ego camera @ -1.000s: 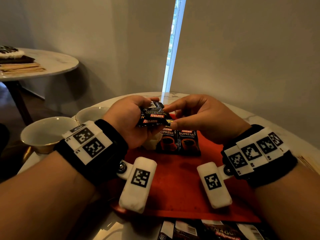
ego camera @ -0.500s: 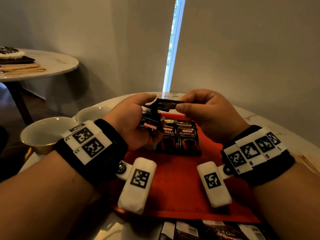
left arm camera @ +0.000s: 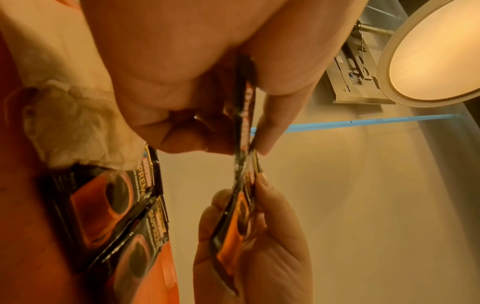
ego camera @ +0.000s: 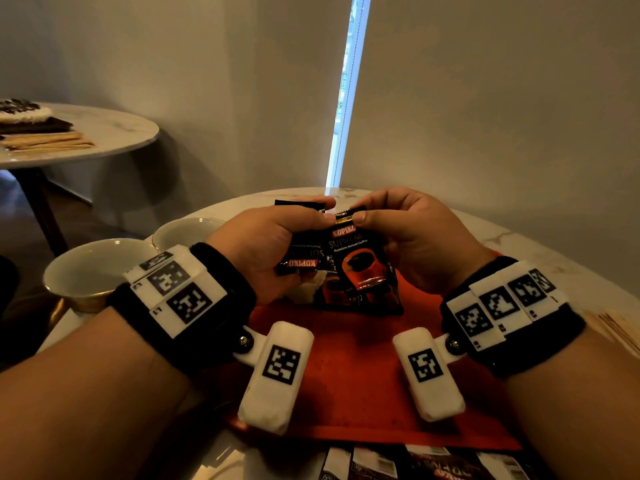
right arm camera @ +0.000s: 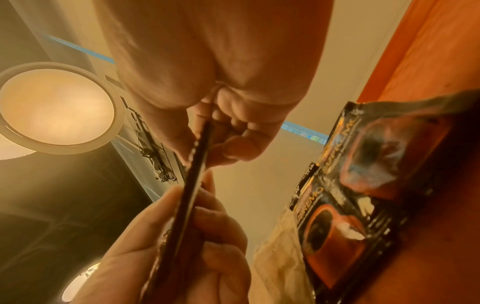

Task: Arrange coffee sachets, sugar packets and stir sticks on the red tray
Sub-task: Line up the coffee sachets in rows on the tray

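Pinching one coffee sachet above red tray, right-hand fingers; left-hand fingers gripping another.

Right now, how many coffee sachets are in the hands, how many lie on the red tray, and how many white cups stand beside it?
Held sachets: 2, first sachet in left hand, second sachet in right hand.
Sachets on red tray: 2, third sachet, fourth sachet.
White cups: 2, near cup, far cup.
Total: 6. Sachets at the near table edge are cut off, uncounted.
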Demonstrator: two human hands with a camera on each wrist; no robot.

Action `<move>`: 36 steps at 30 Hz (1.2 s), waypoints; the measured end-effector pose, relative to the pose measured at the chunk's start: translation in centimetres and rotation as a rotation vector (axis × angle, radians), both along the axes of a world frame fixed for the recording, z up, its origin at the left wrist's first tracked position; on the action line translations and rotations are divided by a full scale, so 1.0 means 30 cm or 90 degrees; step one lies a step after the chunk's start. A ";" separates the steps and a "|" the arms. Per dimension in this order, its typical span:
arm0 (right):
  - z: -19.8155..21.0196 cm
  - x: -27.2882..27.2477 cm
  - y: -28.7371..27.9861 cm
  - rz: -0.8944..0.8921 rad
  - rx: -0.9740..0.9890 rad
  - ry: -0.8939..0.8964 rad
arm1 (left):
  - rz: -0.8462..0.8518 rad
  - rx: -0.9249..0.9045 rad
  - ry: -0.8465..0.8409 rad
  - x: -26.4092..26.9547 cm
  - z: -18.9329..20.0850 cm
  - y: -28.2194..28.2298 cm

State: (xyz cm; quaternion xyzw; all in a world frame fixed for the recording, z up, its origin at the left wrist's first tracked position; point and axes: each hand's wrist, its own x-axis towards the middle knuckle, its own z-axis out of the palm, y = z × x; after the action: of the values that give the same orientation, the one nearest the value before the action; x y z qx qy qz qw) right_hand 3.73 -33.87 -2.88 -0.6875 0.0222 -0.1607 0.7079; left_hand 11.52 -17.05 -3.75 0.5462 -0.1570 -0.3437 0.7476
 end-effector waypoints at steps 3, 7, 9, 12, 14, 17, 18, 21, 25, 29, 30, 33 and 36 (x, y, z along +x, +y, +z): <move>0.002 -0.003 0.003 0.008 0.005 0.013 | -0.015 0.008 -0.010 -0.002 0.003 0.004; -0.004 0.002 -0.007 -0.017 -0.091 0.034 | -0.029 0.011 -0.029 -0.008 0.010 0.013; -0.009 0.005 -0.013 -0.033 -0.127 0.053 | -0.024 0.018 -0.031 -0.010 0.008 0.010; -0.011 0.009 -0.012 -0.029 -0.120 0.083 | 0.000 0.031 -0.005 -0.008 0.008 0.004; -0.013 0.013 -0.020 -0.060 -0.104 0.100 | 0.031 0.018 0.044 -0.001 0.015 0.001; -0.018 0.016 -0.039 -0.126 -0.087 0.145 | 0.061 0.007 0.103 0.019 0.029 0.012; -0.021 0.016 -0.043 -0.142 -0.088 0.164 | 0.061 0.011 0.116 0.024 0.034 0.018; -0.027 0.016 -0.048 -0.161 -0.107 0.225 | 0.043 0.025 0.143 0.031 0.045 0.032; -0.034 0.013 -0.038 -0.143 -0.169 0.281 | -0.024 0.042 0.163 0.009 0.054 0.033; -0.035 0.014 -0.024 -0.142 -0.220 0.299 | -0.056 0.066 0.171 -0.015 0.043 0.019; -0.034 0.014 -0.023 -0.142 -0.230 0.302 | -0.058 0.071 0.165 -0.019 0.040 0.016; -0.035 0.014 -0.020 -0.144 -0.245 0.304 | -0.065 0.068 0.164 -0.012 0.029 0.014; -0.037 0.016 -0.019 -0.149 -0.243 0.306 | -0.063 0.063 0.159 -0.011 0.025 0.008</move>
State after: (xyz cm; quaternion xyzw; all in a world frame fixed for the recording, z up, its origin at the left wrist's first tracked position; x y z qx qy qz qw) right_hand 4.22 -34.45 -4.00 -0.8189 0.2371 -0.0753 0.5172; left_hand 11.20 -16.81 -2.99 0.5268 -0.0726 -0.4528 0.7156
